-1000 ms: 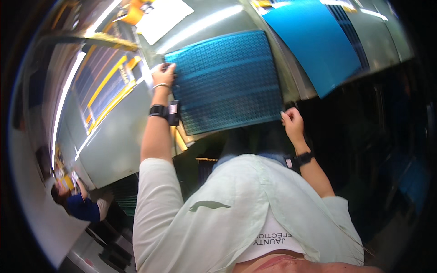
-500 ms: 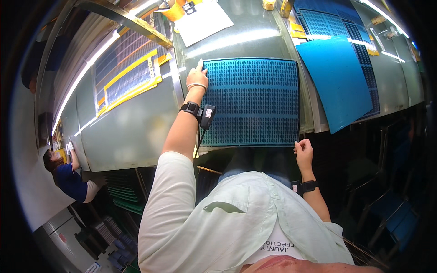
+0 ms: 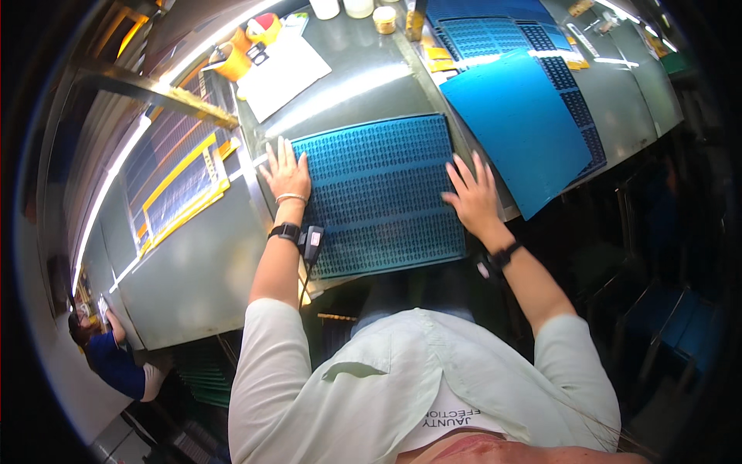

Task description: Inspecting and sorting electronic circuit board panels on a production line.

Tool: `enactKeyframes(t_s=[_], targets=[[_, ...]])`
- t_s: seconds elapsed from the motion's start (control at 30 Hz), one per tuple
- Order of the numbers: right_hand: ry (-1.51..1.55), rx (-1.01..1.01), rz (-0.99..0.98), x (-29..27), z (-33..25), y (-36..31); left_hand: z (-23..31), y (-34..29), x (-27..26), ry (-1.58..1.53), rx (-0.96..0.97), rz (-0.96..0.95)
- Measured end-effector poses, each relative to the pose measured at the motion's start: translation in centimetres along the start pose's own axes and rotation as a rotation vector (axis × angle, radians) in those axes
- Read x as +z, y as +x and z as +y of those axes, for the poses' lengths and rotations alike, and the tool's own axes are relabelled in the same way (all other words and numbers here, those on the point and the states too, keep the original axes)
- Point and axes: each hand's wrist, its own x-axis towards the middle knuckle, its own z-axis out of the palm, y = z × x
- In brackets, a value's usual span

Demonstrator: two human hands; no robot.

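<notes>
A blue rectangular panel (image 3: 379,193) covered in rows of small dark repeating shapes lies flat on the grey work table in front of me. My left hand (image 3: 287,172) rests with fingers spread over the panel's left edge, near its far corner. Over the right edge, my right hand (image 3: 473,195) lies with its fingers apart, partly on the panel and partly past it. Neither hand grips anything. A plain blue sheet (image 3: 518,127) lies to the right of my right hand, overlapping other patterned panels.
White paper (image 3: 286,77) and orange tape rolls (image 3: 232,60) lie at the far left. Small tubs (image 3: 384,19) stand at the back. A yellow-edged film sheet (image 3: 182,197) rests on the left table. A metal bar (image 3: 154,93) crosses above. Another person (image 3: 116,359) works at far left.
My right hand has moved from the panel's near right corner up to its right side, fingers now spread. My left hand has opened flat on the left edge. The view has shifted and tilted.
</notes>
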Motion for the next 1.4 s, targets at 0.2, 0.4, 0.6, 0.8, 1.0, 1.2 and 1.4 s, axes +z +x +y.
enactKeyframes(t_s=[0.2,0.4,0.6,0.8,1.0,1.2,1.4], targets=[[-0.206,0.024,0.023,4.7,3.5,9.5,-0.4,-0.5,1.1,-0.069,-0.007,-0.029],[-0.084,0.114,0.037,4.8,2.7,9.1,0.1,-0.5,0.6,-0.066,-0.066,-0.034],[0.1,0.054,-0.087,-1.0,-1.9,-6.2,0.4,-0.4,0.5,0.044,-0.126,-0.166],[1.121,0.877,-0.169,0.2,-3.3,-15.9,-1.7,-8.7,-2.7,-0.076,-0.154,-0.169],[1.822,0.934,-0.741,-0.1,-1.5,-10.2,-3.4,-23.6,-9.7,-0.167,-0.366,-0.075],[1.883,0.623,-0.664,-8.3,-1.5,-8.8,-4.1,-22.4,-12.8,-1.449,-0.847,-0.491],[1.672,0.41,-0.201,-15.8,2.4,-10.9,3.2,-16.6,-20.1,-1.586,-0.442,-0.028]])
